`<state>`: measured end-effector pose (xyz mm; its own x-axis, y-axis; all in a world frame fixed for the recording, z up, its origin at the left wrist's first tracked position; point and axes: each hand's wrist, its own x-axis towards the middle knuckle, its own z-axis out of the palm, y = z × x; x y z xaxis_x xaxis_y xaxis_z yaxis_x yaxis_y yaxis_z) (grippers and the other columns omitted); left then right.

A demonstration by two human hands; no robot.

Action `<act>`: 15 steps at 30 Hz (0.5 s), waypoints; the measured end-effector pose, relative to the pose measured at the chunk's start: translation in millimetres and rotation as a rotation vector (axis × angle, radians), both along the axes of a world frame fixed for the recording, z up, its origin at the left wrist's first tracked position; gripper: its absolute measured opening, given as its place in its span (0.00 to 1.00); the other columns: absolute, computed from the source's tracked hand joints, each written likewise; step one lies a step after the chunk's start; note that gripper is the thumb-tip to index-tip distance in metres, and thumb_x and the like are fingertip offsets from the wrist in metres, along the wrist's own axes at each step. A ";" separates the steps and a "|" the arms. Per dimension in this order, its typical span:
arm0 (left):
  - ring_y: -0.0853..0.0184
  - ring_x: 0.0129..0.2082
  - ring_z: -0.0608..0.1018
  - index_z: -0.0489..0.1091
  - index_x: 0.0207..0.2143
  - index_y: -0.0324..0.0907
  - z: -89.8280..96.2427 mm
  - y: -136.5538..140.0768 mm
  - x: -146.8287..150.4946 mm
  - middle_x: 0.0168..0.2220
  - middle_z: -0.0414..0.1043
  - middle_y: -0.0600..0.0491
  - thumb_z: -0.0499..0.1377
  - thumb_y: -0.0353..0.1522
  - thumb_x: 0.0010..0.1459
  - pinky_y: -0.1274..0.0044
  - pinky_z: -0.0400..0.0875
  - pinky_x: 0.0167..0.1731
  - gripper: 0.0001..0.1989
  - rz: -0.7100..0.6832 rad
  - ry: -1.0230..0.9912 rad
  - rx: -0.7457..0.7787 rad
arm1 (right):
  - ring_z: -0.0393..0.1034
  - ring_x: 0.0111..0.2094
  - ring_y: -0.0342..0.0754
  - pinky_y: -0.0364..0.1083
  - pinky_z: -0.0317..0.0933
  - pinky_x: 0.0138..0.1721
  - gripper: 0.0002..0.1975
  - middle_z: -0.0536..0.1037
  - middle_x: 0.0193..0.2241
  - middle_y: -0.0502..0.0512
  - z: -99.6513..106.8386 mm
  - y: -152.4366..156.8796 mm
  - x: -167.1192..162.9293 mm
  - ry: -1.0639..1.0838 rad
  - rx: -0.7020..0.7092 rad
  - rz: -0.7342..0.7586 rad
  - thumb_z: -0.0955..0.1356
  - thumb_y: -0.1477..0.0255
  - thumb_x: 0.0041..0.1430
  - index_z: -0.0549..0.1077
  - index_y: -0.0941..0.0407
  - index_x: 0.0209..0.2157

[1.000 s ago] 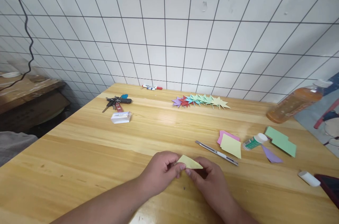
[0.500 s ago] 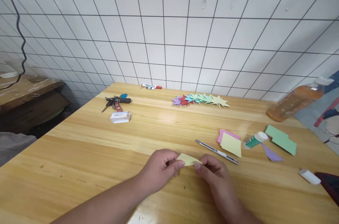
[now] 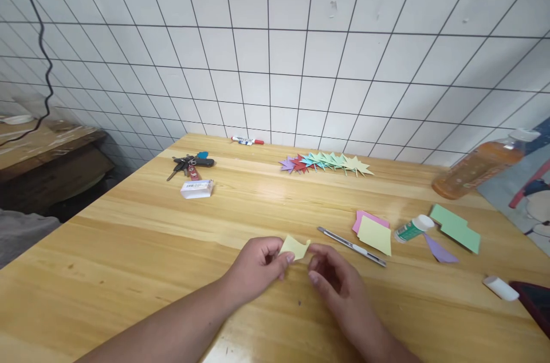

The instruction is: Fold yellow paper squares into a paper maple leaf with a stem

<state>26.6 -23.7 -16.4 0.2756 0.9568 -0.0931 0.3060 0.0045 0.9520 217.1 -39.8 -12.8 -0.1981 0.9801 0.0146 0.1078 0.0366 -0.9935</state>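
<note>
A small piece of pale yellow paper (image 3: 294,248) is pinched between the thumb and fingers of my left hand (image 3: 263,263), with its right corner curled up. My right hand (image 3: 339,280) is just to the right of it, thumb and index finger apart; the index fingertip is at or very near the curled corner. Beyond my right hand lies a utility knife (image 3: 352,245), slanting across the wooden table (image 3: 141,271). Past the knife, a yellow paper sheet (image 3: 374,235) rests on pink paper (image 3: 360,217).
Folded paper stars (image 3: 326,161) in several colours line the back. A glue stick (image 3: 413,228), green paper (image 3: 459,231), purple paper (image 3: 442,249), a white cap (image 3: 501,288) and a bottle (image 3: 476,167) are on the right. Keys (image 3: 189,164), a small box (image 3: 196,189) and a marker (image 3: 247,141) lie left.
My right hand has let go of the yellow paper's right end, and its thumb and finger have parted. The paper is tilted up more in my left hand, its corner now curled.
</note>
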 end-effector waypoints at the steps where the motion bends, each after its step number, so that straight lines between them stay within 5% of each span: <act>1: 0.74 0.18 0.60 0.61 0.19 0.39 0.8 -1.5 1.1 0.16 0.61 0.58 0.54 0.40 0.55 0.82 0.53 0.19 0.17 -0.012 -0.004 -0.004 | 0.65 0.30 0.46 0.43 0.60 0.33 0.12 0.70 0.27 0.51 0.3 -1.2 -1.7 -0.022 0.003 0.021 0.68 0.65 0.52 0.72 0.55 0.38; 7: 0.73 0.19 0.65 0.64 0.20 0.38 5.1 -7.0 5.7 0.18 0.65 0.56 0.54 0.40 0.56 0.82 0.57 0.21 0.17 -0.061 -0.052 -0.013 | 0.65 0.30 0.46 0.45 0.62 0.32 0.26 0.71 0.33 0.53 -0.4 -0.3 -2.4 -0.016 -0.052 -0.055 0.68 0.63 0.51 0.63 0.54 0.51; 11: 0.72 0.21 0.67 0.67 0.22 0.37 4.8 -7.9 5.7 0.19 0.67 0.54 0.53 0.39 0.56 0.81 0.60 0.23 0.16 -0.101 -0.047 -0.010 | 0.64 0.27 0.46 0.43 0.60 0.29 0.11 0.71 0.25 0.52 7.6 0.5 -3.2 -0.081 -0.084 0.018 0.68 0.64 0.49 0.72 0.57 0.31; 15: 0.70 0.25 0.69 0.70 0.24 0.37 6.8 -8.8 4.4 0.24 0.69 0.53 0.57 0.40 0.53 0.80 0.63 0.27 0.14 -0.137 -0.010 0.066 | 0.58 0.22 0.43 0.41 0.53 0.23 0.11 0.64 0.18 0.47 13.5 -1.6 -6.0 -0.160 -0.085 0.001 0.68 0.65 0.48 0.66 0.57 0.20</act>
<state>31.0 -32.5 -9.6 0.4047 0.9140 -0.0276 0.2900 -0.0997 0.9518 211.0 -41.4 0.6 -0.1920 0.9763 -0.0996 0.2645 -0.0462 -0.9633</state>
